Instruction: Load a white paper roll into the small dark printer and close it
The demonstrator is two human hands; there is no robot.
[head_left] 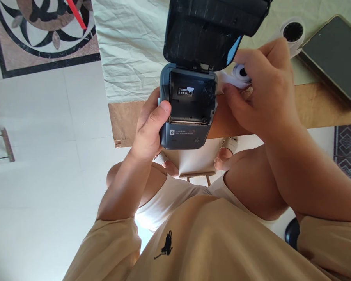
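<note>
My left hand [152, 121] is wrapped round a dark label printer [183, 136], its thumb lying on the side edge. The printer's black lid [199, 35] is swung up, and its roll compartment [190, 103] shows bare inside, with a small printed sticker. Just right of the printer, my right hand [263, 86] pinches a small white paper roll [241, 73] between thumb and fingers. The strip end of the roll points toward the printer's side; my fingers hide part of it.
On the wooden table [128, 117] lies a pale green cloth [131, 47]. Another white roll [292, 33] stands behind my right hand, next to a dark flat device [336, 58] at the right. A stool [197, 174] is below, between my legs.
</note>
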